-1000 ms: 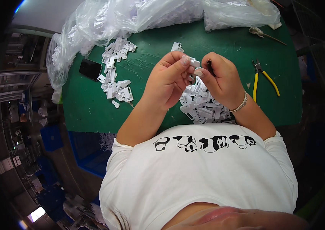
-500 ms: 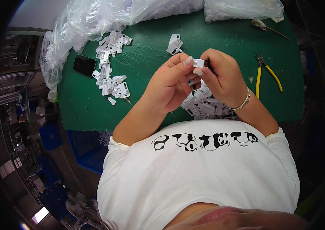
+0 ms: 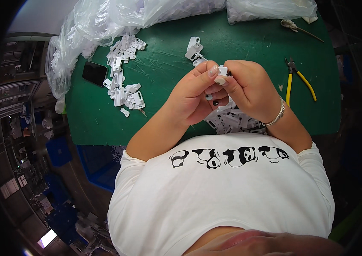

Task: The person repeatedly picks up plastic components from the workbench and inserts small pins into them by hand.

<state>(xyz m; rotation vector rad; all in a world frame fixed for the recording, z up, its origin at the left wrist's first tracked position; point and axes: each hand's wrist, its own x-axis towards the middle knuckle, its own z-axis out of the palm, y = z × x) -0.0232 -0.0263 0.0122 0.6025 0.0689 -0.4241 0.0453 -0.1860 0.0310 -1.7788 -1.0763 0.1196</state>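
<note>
A small white plastic part [image 3: 222,71] is pinched between my two hands above the green table. My left hand [image 3: 196,91] is closed on its left side with thumb and fingertips. From the right, my right hand [image 3: 249,87] grips the same part, its thumb bent against it. Fingers cover most of the part, so its full shape is hidden. Just beyond my hands lie a few loose white plastic parts [image 3: 194,48]. Below them, near my shirt, a pile of white plastic parts [image 3: 234,119] is partly hidden by my hands.
On the left, a long heap of white parts [image 3: 119,91] lies beside a black phone [image 3: 94,73]. Yellow-handled nippers [image 3: 299,81] rest on the green table [image 3: 164,55] at the right. Clear plastic bags [image 3: 104,21] of parts line the far edge, near a thin stick-like tool [image 3: 300,30].
The small white part has turned between my fingers and shows less of its flat face. My right hand has shifted slightly; both hands keep their grip.
</note>
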